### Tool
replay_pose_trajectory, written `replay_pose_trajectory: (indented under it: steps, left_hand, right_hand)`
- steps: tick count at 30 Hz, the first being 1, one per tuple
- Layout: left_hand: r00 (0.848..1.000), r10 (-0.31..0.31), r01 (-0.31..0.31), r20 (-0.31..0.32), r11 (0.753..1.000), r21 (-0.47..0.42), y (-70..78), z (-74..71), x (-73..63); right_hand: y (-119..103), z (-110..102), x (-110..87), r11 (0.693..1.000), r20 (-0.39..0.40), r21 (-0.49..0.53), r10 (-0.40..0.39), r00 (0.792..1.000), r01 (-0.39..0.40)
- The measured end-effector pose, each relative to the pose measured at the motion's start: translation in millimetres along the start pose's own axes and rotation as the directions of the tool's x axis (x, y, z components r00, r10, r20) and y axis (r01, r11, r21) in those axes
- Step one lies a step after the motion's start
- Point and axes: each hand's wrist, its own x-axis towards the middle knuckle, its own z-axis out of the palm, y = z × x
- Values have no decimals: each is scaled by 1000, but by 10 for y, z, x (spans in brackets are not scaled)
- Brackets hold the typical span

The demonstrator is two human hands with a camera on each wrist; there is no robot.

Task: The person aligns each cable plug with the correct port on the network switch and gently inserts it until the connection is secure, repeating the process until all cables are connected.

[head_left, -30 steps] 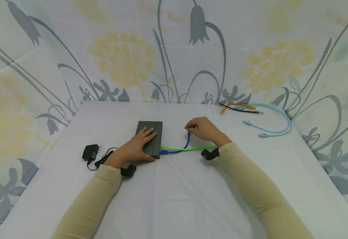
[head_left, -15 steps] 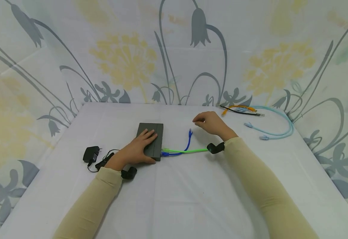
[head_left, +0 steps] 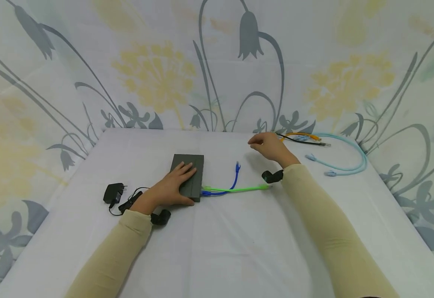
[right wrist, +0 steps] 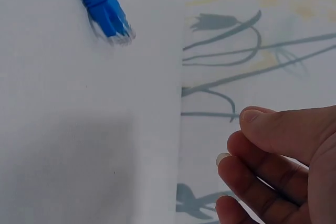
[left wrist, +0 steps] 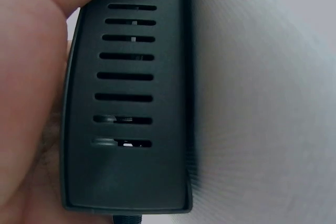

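Observation:
My left hand (head_left: 169, 188) rests spread over a black network switch (head_left: 188, 158), fingers on its top and thumb along the near edge. In the left wrist view the slotted side (left wrist: 126, 177) of the switch stands close beside the thumb. Two network cables run from its right side: a blue network cable (head_left: 236, 177), bent away toward the back with its plug (right wrist: 102, 11) loose, and a bright green network cable (head_left: 248, 189) lying across it. My right hand (head_left: 272, 149) hovers beyond the blue plug, fingers loosely bent and holding nothing.
A black power adapter (head_left: 113, 193) with its thin cord lies left of the switch. At the back right lie an orange cable (head_left: 302, 134), a black cable (head_left: 302, 140) and a light blue cable (head_left: 362, 157). A flowered cloth (head_left: 217, 62) hangs behind the white table.
My right hand has released the blue cable's plug and moved right and back, toward the cables at the rear. The left hand stays on the switch.

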Motion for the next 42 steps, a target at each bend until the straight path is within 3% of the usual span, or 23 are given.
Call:
replay_pose_trajectory:
  steps: [7,30,42]
  left_hand:
    - [1000,-2,2,-3,1000,2,26,13,-10]
    - [1000,9,-9,-18,1000,-2,12,7,-8]
    - [1000,5,-5,-9,1000,6,1,5,-12]
  right_hand:
    - [153,-89,23,997,-5,-7,71,997,-71]
    - [373,-392,181,989,-61,44,147,987,-144]
    - [579,-404,237,979,-91,72,195,977,-189]
